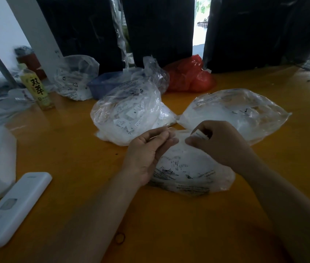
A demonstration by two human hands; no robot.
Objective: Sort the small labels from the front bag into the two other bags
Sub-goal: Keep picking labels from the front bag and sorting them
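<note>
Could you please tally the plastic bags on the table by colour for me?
Clear bags: 4, the front bag, the left bag, the right bag and a far bag
Red bags: 1, the red bag
Total: 5

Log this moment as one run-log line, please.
step: picking labels | right hand: pinches small label | left hand: holds front bag | phase: sorting

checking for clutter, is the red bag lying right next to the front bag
No, the red bag lies at the table's far edge, well behind the front bag.
</note>
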